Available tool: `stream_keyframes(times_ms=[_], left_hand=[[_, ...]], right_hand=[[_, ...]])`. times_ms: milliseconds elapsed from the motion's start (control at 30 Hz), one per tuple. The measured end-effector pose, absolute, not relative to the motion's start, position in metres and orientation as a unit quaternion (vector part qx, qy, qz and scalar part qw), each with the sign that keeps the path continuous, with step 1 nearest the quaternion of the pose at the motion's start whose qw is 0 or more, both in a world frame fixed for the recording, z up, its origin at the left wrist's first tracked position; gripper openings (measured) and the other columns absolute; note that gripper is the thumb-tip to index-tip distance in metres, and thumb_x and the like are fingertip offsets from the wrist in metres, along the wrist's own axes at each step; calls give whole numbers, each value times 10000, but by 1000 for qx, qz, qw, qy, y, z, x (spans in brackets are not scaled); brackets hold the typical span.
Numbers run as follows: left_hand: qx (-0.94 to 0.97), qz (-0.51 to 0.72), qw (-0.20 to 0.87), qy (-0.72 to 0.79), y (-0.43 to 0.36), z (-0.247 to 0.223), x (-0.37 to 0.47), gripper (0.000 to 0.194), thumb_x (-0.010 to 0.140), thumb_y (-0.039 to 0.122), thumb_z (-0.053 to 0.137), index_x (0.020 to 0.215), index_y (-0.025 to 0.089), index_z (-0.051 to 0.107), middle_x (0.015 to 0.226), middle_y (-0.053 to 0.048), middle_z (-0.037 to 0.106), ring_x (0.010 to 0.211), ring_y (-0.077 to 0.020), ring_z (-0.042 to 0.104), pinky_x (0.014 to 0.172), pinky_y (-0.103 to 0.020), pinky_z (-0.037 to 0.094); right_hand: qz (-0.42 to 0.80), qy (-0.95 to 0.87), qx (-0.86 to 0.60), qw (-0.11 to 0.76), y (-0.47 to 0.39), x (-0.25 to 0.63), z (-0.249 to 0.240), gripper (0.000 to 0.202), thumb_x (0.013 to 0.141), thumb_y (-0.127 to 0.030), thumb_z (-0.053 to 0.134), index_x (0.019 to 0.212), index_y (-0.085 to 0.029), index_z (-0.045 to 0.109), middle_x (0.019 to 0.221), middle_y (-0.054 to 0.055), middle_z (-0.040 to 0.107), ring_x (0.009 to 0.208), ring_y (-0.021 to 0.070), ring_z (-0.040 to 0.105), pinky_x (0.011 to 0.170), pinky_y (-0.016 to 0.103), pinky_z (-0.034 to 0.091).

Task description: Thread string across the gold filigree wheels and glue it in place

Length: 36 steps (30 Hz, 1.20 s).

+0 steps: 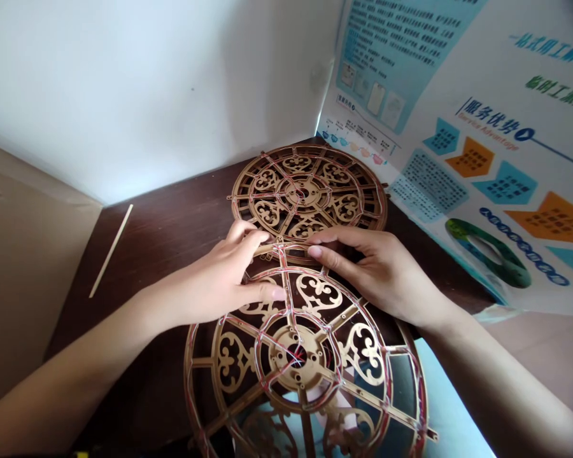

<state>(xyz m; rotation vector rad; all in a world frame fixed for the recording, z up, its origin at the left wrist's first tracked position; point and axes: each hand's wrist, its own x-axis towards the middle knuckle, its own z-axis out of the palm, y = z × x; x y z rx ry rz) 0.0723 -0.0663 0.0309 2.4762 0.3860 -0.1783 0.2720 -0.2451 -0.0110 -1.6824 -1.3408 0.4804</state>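
A round gold openwork frame (298, 357) with red and white wires along its rings and spokes lies nearest to me, its lower part past the table's front edge. My left hand (219, 273) rests on its upper left rim, thumb on the frame beside a spoke, fingers curled at the rim. At the upper right rim, my right hand (377, 267) pinches the rim or wire between thumb and index finger; the exact piece is too small to tell. Behind both hands lies a similar wired round frame (303, 191), partly under the near one.
A thin pale stick (111, 251) lies on the dark brown table (172, 222) at the left. A white wall (148, 83) stands behind. Along the right side rises a printed board (458, 127) with blue and orange shapes.
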Motion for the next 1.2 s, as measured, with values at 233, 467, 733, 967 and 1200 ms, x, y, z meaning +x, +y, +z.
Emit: stream_keyframes(times_ms=[233, 467, 733, 967, 1200], left_hand=[[932, -169, 307, 95, -43, 51, 69, 902, 873, 391, 816, 1646, 330, 353, 1643, -103, 397, 1482, -301, 535, 1193, -445, 514], [922, -189, 333, 63, -34, 50, 69, 824, 939, 401, 746, 1654, 304, 349, 1679, -124, 350, 1574, -320, 418, 1275, -527, 408], [907, -110, 385, 128, -51, 28, 73, 791, 926, 658, 719, 1556, 283, 422, 1587, -115, 381, 1461, -353, 506, 1231, -521, 460], [906, -147, 376, 123, -40, 43, 71, 835, 927, 551, 726, 1641, 310, 367, 1680, -91, 357, 1538, -342, 427, 1283, -500, 382], [923, -44, 292, 245, -13, 79, 61, 281, 998, 522, 656, 1028, 254, 735, 936, 6, 749, 853, -193, 683, 781, -319, 520]], right_hand=[[204, -544, -678, 450, -247, 273, -11, 222, 1045, -483, 674, 1071, -287, 775, 1102, 2, 820, 1009, 205, 778, 921, 340, 611], [192, -541, -685, 448, -247, 273, -12, 210, 1039, -476, 682, 1073, -293, 779, 1093, -4, 820, 989, 201, 781, 905, 331, 615], [191, -535, -691, 446, -247, 274, -13, 218, 1040, -491, 685, 1076, -299, 782, 1114, -22, 820, 1018, 185, 775, 920, 300, 597], [194, -536, -689, 448, -246, 274, -13, 205, 1039, -480, 685, 1050, -299, 780, 1093, -25, 821, 1015, 178, 772, 913, 295, 597], [203, -531, -686, 453, -246, 274, -13, 212, 1034, -492, 690, 1057, -301, 778, 1100, -27, 817, 1003, 168, 768, 909, 290, 594]])
